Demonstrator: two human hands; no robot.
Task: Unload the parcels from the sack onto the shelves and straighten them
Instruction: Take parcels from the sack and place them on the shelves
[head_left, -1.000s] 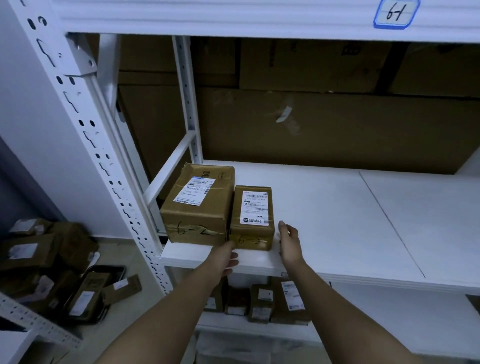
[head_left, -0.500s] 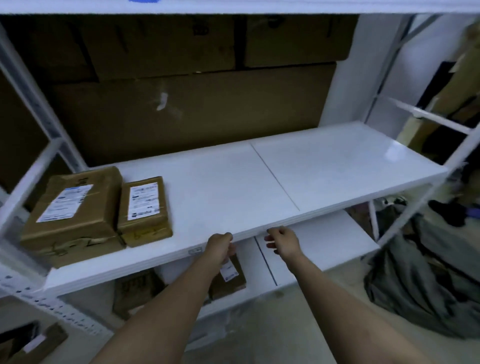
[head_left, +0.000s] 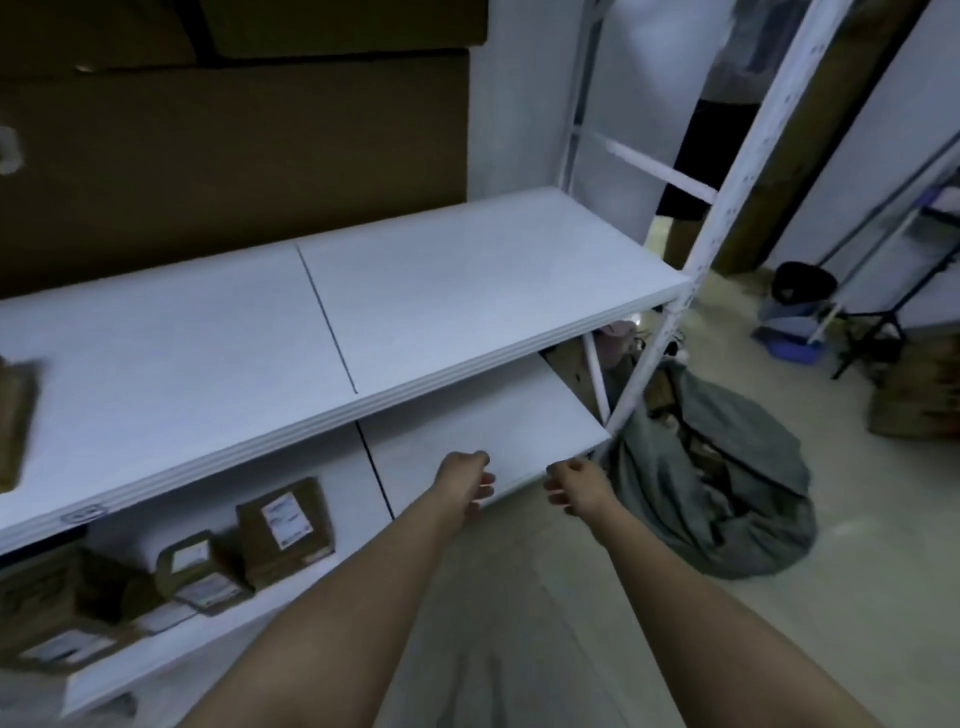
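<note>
1. I am watching both arms reaching forward in front of the lower shelf.
2. The left hand is hanging with loosely curled fingers and is holding nothing.
3. The right hand is also empty, its fingers bending loosely, near the front edge of the lower shelf.
4. The grey sack is lying on the floor, just beside the white shelf post, to the right of both hands; it is open and something brown is showing inside.
5. Several brown parcels are sitting on the lower shelf at the left.
6. One more parcel is showing at the left edge of the upper shelf, blurred.
</note>
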